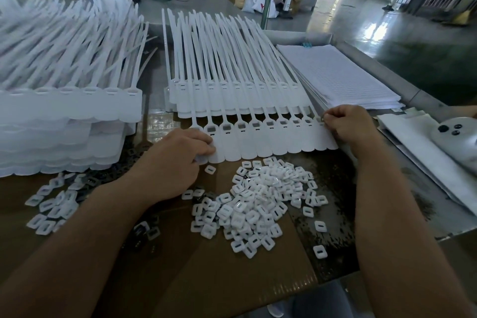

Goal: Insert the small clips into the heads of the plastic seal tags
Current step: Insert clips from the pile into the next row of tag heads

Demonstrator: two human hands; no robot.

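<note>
A joined strip of white plastic seal tags (271, 142) lies across the table in front of me, its heads in a row and its tails pointing away. My left hand (178, 160) presses down on the strip's left end with its fingers. My right hand (346, 124) is at the strip's right end, fingers curled and pinching at the last tag head; whether a clip is between the fingertips is hidden. A heap of small white square clips (260, 201) lies on brown cardboard (232, 279) just below the strip.
More tag strips are stacked behind (232, 90) and in a tall pile at the left (64, 111). Loose clips (51, 204) lie at the left. A stack of printed sheets (335, 77) sits at the right, a grey device (454, 134) beyond it.
</note>
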